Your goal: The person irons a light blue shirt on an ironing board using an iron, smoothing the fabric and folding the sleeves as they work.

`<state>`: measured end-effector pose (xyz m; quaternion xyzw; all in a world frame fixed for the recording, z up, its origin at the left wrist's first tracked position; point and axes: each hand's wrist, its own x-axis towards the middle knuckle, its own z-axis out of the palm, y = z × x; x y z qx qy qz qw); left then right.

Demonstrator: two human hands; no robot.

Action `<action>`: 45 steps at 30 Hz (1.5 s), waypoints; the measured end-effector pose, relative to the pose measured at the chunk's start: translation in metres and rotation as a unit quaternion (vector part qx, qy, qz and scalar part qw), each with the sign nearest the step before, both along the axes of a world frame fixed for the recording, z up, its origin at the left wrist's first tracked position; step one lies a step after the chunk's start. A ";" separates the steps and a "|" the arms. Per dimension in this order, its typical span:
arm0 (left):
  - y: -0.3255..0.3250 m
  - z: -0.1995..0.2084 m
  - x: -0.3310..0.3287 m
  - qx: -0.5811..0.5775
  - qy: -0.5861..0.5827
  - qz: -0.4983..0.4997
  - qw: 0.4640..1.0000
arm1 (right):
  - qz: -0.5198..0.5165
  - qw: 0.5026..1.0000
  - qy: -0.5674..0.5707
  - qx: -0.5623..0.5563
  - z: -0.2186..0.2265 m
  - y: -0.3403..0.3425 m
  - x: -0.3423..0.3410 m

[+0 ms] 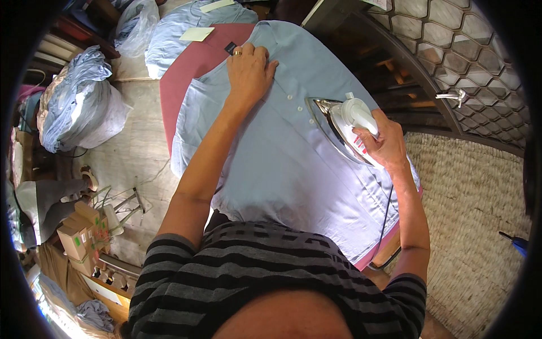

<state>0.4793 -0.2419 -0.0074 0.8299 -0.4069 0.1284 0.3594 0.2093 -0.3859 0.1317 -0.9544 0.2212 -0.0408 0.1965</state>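
Observation:
A light blue buttoned shirt (271,152) lies spread over a reddish-pink ironing board (175,93). My left hand (248,73) rests on its far part beside a small dark label (230,48), fingers curled onto the cloth and a ring on one finger. My right hand (389,141) is wrapped round the handle of a white iron (353,116). The iron's metal soleplate is on the shirt, just right of the row of buttons (300,108), its tip pointing up and left. The shirt's near edge bunches against my body.
A dark cord (387,217) runs from the iron toward the board's near right. A metal lattice gate (451,68) borders the far right. Bagged light blue garments (82,107) sit at left, with cardboard boxes (76,237) nearer. Another person's foot (88,178) shows there.

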 end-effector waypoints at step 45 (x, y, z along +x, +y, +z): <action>0.130 0.021 0.056 0.015 0.010 -0.170 0.985 | -0.155 0.979 -0.063 0.115 0.031 0.114 -0.004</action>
